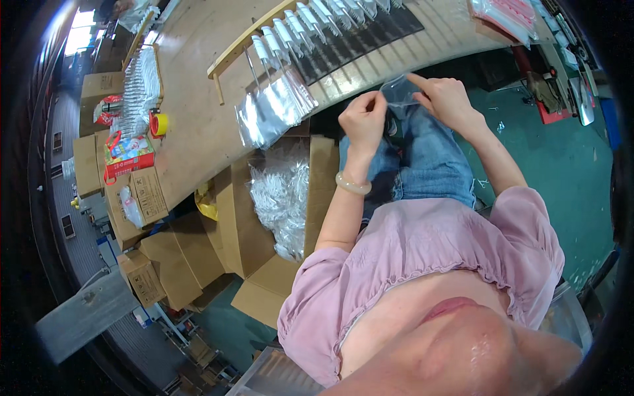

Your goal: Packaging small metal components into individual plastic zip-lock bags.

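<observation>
Clear plastic, a small see-through pouch (400,90), sits between both hands above the lap, just off the near edge of the wooden bench (198,99). Left hand (363,119) has thumb & forefinger pinched on the pouch's left edge; other fingers curled in. Right hand (446,98) pinches the right side, forefinger stretched along the top edge toward the bench, remaining fingers loosely bent. Pouch spans fingertip to fingertip, held taut-ish, looks flat; can't tell if anything's inside yet.

Step in hand, as I judge it: opening or spreading the mouth of one pouch, w/ both hands working opposite edges. Next move prob. calls for the two pinches to slide apart or rub the film layers so the mouth parts. Thin film, slippery, so a light grip near the very edge matters.

Past the fingertips on the bench: row of white spray-pump heads (310,23) leaning on a wooden rack (244,46), dip tubes pointing toward the person. Left of the left hand's fingers, a stack of clear pouches (274,109) fanned at the bench edge. Below that hand's wrist, an open cardboard carton (284,198) full of bagged clear items. Farther left: roll of yellow tape (159,123), more cartons (142,195) on the floor.
</observation>
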{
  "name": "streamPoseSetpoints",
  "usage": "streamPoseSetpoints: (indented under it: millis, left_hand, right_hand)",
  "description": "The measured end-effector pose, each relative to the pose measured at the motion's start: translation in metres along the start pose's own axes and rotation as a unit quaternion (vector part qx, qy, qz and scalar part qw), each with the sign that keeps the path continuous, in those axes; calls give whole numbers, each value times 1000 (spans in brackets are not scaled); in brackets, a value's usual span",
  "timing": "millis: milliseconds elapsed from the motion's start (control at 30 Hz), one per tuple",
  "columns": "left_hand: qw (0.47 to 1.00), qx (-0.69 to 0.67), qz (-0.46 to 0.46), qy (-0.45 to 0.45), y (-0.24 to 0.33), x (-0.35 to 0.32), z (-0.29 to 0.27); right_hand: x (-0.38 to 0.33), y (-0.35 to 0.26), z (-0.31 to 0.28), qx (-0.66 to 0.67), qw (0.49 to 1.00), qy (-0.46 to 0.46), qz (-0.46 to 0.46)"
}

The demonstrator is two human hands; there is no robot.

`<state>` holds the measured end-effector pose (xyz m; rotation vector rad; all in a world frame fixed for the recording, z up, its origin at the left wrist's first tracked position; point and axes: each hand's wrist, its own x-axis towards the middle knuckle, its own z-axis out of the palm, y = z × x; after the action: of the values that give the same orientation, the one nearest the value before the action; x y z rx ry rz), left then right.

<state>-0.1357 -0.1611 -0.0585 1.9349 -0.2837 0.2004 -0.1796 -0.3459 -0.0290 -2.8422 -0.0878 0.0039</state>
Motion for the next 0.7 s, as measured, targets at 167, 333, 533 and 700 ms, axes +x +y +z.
streamPoseSetpoints:
  millis: [167, 333, 533, 700]
  left_hand:
    - [999, 30, -22, 14, -8, 5, -11]
    - [999, 27, -10, -31, 5, -5, -9]
    - [1000, 14, -24, -15, -9, -15, -22]
    - [998, -13, -58, -21, -5, -17, -25]
  right_hand:
    - [69, 52, 32, 458, 833, 309, -30]
    - [171, 56, 30, 463, 791, 400, -3]
    - [216, 38, 47, 676, 623, 393, -13]
    - [195, 30, 29, 615, 688, 381, 65]
